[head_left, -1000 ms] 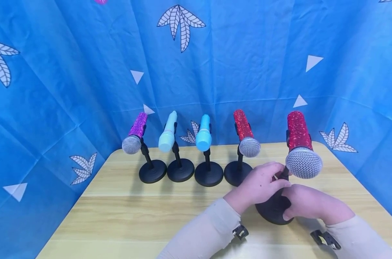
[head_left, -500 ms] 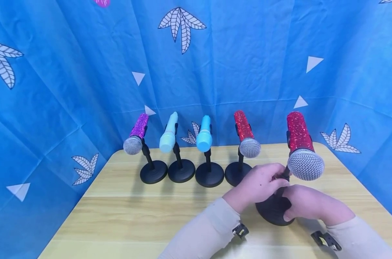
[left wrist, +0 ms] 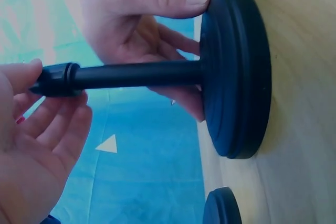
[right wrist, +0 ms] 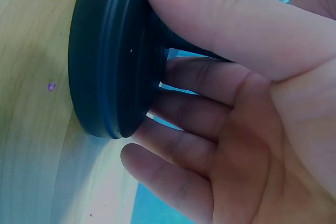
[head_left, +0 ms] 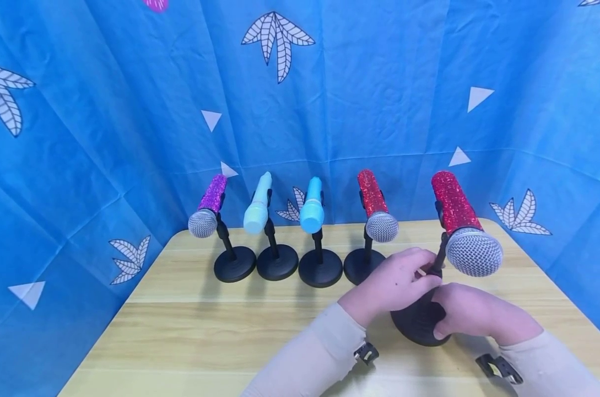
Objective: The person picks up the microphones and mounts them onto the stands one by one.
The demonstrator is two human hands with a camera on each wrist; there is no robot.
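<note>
A red glitter microphone with a silver mesh head sits clipped on a black desk stand at the right of the wooden table. My left hand pinches the collar at the top of the stand's post between thumb and fingers; the left hand shows this close up. My right hand grips the round base, with the thumb on the rim of the base and the fingers round the foot of the post. In the right wrist view the right hand wraps the base.
Behind stands a row of microphones on black stands: purple glitter, pale mint, light blue and a second red glitter one. Its base lies close to the left hand. Blue patterned cloth walls the table.
The red microphone in my hands has tilted, its mesh head swinging right and slightly down. Both hands keep their hold on post and base.
</note>
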